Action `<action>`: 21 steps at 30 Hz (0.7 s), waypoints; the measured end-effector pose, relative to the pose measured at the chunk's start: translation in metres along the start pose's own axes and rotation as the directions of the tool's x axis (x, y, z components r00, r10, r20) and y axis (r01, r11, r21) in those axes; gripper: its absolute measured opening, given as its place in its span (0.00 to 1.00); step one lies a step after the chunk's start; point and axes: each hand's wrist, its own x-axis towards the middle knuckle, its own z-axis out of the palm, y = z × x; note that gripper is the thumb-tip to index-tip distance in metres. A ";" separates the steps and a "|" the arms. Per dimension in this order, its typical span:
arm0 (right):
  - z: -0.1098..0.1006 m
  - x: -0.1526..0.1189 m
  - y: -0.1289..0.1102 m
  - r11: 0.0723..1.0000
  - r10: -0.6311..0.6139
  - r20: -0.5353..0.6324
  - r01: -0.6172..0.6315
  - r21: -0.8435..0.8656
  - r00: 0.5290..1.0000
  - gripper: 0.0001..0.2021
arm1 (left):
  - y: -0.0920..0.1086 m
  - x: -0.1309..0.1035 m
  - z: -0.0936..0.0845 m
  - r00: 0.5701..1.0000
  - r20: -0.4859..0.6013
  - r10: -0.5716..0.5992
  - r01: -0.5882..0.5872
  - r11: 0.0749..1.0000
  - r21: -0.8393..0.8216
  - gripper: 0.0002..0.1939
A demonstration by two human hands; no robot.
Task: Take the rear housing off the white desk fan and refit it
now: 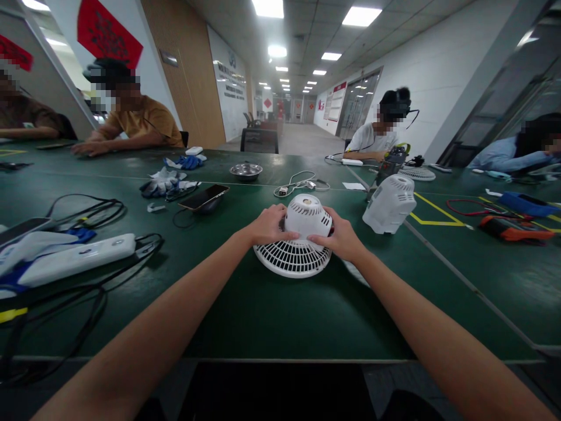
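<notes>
At the frame's centre, a white fan motor housing (305, 217) sits face-down on its grille (293, 258) on the green table (272, 316). The left hand (268, 225) and right hand (339, 238) clasp it from either side, fingers curled against it.

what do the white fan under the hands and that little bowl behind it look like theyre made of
The fan, held by the left hand and right hand: likely moulded plastic, matte white, judging by its thin ribs and slotted vents in one even colour. The bowl: probably metal, perhaps stainless steel, since its silvery rim gleams under the ceiling lights.
</notes>
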 end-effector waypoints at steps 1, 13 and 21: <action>0.000 0.000 0.000 1.000 -0.009 -0.001 0.009 -0.006 1.000 0.40 | 0.000 0.000 0.000 1.000 -0.003 0.014 -0.014 1.000 0.014 0.39; -0.004 -0.007 -0.006 0.998 -0.047 0.109 0.044 0.034 0.993 0.51 | -0.002 -0.006 0.006 0.989 -0.126 0.078 -0.109 0.958 -0.265 0.49; -0.006 -0.004 -0.007 0.993 -0.076 0.152 0.061 0.102 0.986 0.51 | 0.009 -0.006 0.004 0.976 -0.137 0.172 -0.199 0.955 -0.220 0.60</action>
